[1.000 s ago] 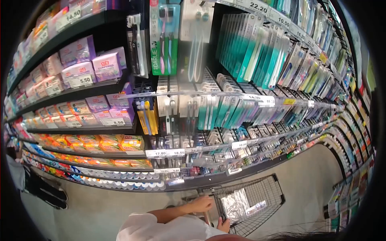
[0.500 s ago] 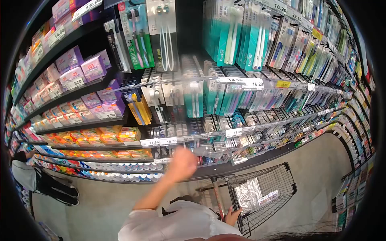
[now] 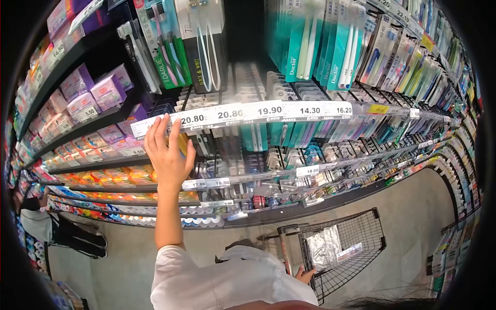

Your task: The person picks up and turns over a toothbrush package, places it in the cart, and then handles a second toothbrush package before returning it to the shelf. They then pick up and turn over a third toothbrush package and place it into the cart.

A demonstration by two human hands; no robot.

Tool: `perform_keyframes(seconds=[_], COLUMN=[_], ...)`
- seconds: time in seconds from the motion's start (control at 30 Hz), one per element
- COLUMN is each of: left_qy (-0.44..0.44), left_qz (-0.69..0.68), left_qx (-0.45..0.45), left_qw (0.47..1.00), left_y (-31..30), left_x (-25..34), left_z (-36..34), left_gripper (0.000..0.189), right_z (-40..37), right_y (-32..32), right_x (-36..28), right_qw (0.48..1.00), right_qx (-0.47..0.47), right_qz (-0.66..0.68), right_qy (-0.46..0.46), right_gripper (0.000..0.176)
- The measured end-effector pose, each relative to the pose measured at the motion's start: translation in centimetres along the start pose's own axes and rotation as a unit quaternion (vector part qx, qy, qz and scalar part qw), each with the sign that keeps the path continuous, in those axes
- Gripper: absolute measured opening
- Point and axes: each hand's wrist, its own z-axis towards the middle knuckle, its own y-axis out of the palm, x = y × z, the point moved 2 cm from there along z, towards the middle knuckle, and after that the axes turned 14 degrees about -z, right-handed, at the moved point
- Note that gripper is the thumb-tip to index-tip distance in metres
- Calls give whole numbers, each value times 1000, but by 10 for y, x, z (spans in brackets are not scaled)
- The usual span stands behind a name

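My left hand is raised to the toothbrush display with its fingers spread and nothing in it. The fingertips are at the left end of the price rail, by the 20.80 tag, in front of hanging toothbrush packs. Above it hangs a green Darlie toothbrush pack. My right hand is low down, closed on the near edge of a black wire shopping cart. In the cart lies a silvery bag.
Teal Doctor toothbrush packs fill the upper pegs to the right. Purple boxes sit on shelves at the left. Another person crouches at the lower left by the bottom shelf. The aisle floor curves away to the right.
My left hand has left the cart handle and risen to the price rail, with its fingers spreading. The view has tilted up and closer to the shelves. My right hand stays on the cart.
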Motion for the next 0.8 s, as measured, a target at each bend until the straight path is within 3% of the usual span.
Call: perform_keyframes(seconds=[0.13,0.2,0.27,0.33,0.4,0.47,0.53,0.57,0.63,0.67,0.73,0.77,0.8], left_qy=[3,63,52,46,22,44,95,127,86,151,163,169,181], left_qz=[-66,-65,-38,-24,-58,-184,-352,-537,-596,-613,-574,-552,-521], left_qx=[59,39,-76,-44,-23,47,-7,-101,-260,-341,-447,-494,-499], left_qw=[996,995,995,998,998,981,931,828,755,697,667,651,668], left_y=[17,30,43,61,60,61,81,108,144,171,202,217,230], left_x=[12,32,47,45,54,76,123,152,243,278,330,352,368], left_z=[-12,-12,-5,-12,-14,-29,-67,-90,-132,-170,-248,-277,-297], left_gripper=[57,60,64,64,60,50,37,25,16,17,19,20,21], right_z=[0,2,1,8,10,14,21,24,28,31,34,40,51], right_y=[2,3,4,20,10,8,5,2,-7,-11,-26,-27,-33], right_x=[-6,-8,-4,19,-2,1,5,6,4,2,-2,9,20], right_qw=[1000,999,998,992,995,988,986,987,992,994,996,997,996], right_qx=[14,34,35,85,80,123,130,120,90,76,11,40,29], right_qz=[-9,-18,-46,-91,-59,-77,-89,-90,-80,-75,-87,-52,-74], right_qy=[3,-11,0,-35,-29,-56,-57,-59,-40,-33,-17,-49,-47], right_gripper=[57,56,51,49,46,45,44,43,43,43,44,44,45])
